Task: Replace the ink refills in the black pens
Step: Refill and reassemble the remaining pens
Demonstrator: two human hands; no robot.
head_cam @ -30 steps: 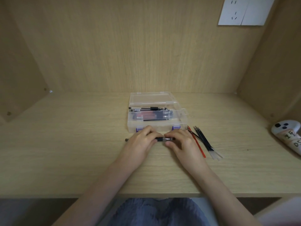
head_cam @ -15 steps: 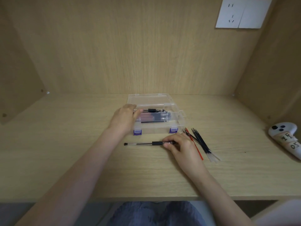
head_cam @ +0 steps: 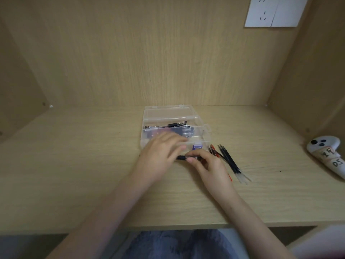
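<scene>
Black pen [head_cam: 182, 157] lies pinched in right hand [head_cam: 211, 169]; left hand [head_cam: 158, 157], fingers straight, covers its other end.

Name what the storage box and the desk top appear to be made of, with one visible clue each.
Storage box: probably clear, glossy plastic; the pens inside show through its walls. Desk top: looks like wood or laminate, matte; grain lines run along it.
</scene>
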